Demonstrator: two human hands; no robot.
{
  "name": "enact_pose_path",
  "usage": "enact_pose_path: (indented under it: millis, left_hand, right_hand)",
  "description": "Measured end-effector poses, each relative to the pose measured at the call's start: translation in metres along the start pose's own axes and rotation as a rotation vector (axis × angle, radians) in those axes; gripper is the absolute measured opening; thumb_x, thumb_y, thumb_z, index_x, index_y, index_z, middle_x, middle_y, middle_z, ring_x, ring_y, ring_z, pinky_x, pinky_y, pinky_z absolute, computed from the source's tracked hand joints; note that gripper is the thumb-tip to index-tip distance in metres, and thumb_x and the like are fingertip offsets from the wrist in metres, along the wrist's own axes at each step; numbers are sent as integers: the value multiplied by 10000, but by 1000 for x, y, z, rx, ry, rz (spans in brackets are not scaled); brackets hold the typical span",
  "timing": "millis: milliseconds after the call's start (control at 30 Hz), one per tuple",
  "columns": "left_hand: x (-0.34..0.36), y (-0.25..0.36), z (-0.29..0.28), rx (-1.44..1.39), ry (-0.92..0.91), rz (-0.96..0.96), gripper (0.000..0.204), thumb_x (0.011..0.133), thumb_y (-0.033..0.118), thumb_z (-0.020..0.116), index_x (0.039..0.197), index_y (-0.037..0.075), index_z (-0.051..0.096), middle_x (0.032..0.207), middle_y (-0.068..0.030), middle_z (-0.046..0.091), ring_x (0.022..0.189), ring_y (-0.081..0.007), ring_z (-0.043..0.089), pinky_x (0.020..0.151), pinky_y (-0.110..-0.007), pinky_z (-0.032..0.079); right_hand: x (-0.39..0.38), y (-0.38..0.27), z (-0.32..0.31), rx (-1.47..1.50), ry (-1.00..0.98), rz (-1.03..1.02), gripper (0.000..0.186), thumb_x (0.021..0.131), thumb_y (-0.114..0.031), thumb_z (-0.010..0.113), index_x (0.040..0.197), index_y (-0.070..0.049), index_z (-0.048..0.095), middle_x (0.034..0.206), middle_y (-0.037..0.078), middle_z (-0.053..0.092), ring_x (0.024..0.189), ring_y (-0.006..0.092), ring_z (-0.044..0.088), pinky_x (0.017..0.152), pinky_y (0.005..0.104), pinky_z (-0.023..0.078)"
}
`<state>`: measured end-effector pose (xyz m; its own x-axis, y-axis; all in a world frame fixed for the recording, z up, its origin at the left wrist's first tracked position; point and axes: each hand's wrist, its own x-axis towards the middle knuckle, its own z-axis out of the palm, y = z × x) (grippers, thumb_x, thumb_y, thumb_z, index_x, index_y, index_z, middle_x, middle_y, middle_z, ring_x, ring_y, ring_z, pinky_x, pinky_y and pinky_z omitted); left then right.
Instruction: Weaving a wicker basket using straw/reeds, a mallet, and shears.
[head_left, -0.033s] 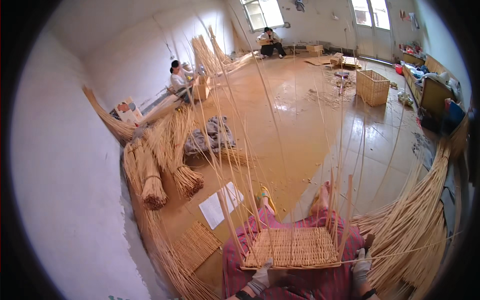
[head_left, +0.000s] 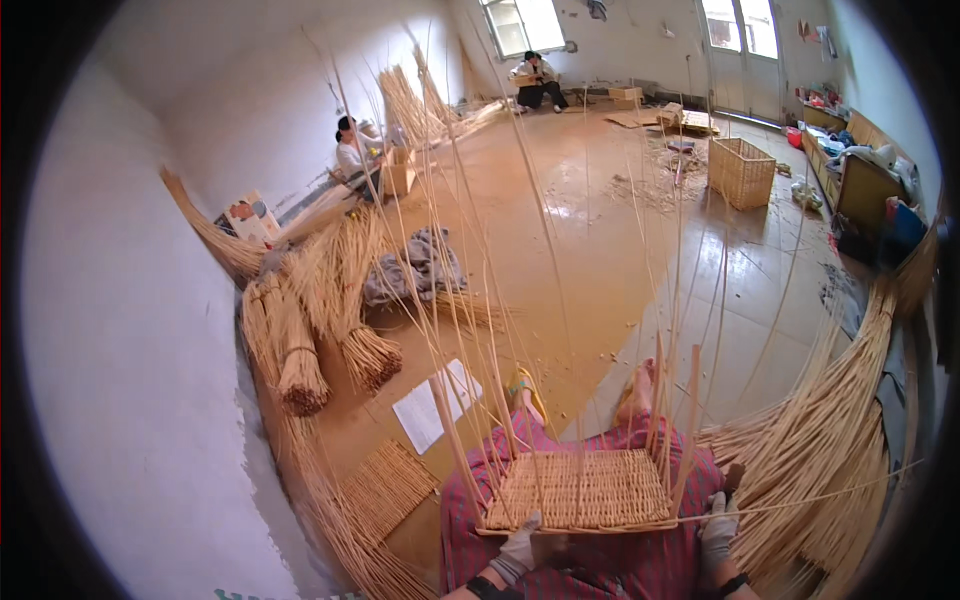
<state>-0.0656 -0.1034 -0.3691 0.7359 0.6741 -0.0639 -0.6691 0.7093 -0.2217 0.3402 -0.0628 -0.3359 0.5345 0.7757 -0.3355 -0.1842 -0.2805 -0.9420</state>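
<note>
A woven wicker basket base (head_left: 585, 488) rests across my lap, with tall upright stakes (head_left: 692, 430) rising around its edges. My left hand (head_left: 518, 550), in a pale glove with bare fingertips, grips its near edge left of the middle, thumb on top. To the right of the base, my gloved right hand (head_left: 718, 528) is closed around a long thin wicker strand (head_left: 800, 496). That strand runs from the base's near right corner out past my hand to the right. The undersides of both hands are hidden.
Loose wicker rods (head_left: 820, 440) fan out close on my right. Tied bundles (head_left: 300, 370), a flat woven panel (head_left: 388, 487) and a white sheet (head_left: 437, 405) lie at left. A tall basket (head_left: 740, 172) stands farther off. Two people (head_left: 355, 155) sit working toward the back.
The whole view has shifted slightly, moving the scene a little up and left in the picture. My hands keep the same holds on the base and the strand.
</note>
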Motion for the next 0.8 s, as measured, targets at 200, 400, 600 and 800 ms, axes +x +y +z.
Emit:
enact_pose_path:
  millis: [200,400,600,800]
  left_hand:
    - [6,0,6,393,469,127,664,923,626,641,1221,33,657,1029,-210,746,814,-332,728,764,-470,596]
    - [9,-14,21,556,603,239,608,952,561,644,1284,53,608,1046,-202,736,814,-295,726,713,-413,604]
    - [-20,-32,111,885,440,-25,694,1010,451,616,1503,17,390,1449,-231,529,1233,-300,609,1005,-436,539]
    - [-79,-20,223,768,-251,536,620,1078,388,468,1582,72,296,1551,-160,458,1337,-374,538,1061,-523,488]
  right_hand:
    - [5,1,-7,-45,20,7,263,1079,-317,501,932,-106,556,494,8,455,333,109,392,297,282,308]
    - [19,-7,-20,-159,-68,-30,258,1079,-327,501,934,-117,544,515,-1,468,337,113,420,294,279,328]
    - [32,-16,-28,154,97,210,297,1070,-419,504,928,-166,573,551,-49,464,365,86,415,293,244,298]
    - [-6,-58,-2,290,-124,296,243,1062,-387,546,973,-163,577,618,-49,487,416,72,404,346,229,317]
